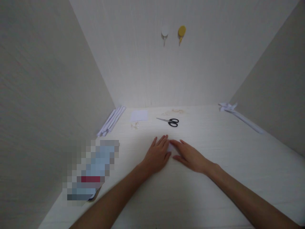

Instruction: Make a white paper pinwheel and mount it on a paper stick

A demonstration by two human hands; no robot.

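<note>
A small piece of white paper (171,147) lies on the white table between my hands, mostly covered by them. My left hand (156,155) rests palm down over its left side, with the fingers stretched out and the thumb pointing right. From the right, my right hand (190,156) reaches the paper's edge, its fingers extended and its thumb apart from them. Whether the paper is folded I cannot tell. Just beyond the hands lies a pair of scissors (169,121) with black handles, blades pointing left.
Several rolled white paper sticks (111,121) lie at the left wall. A square paper sheet (139,115) sits near the back. At right is a long paper stick (247,122) with a paper bow-like end. A phone-like device (95,171), blurred, stands at left. Two hooks (181,31) hang on the wall.
</note>
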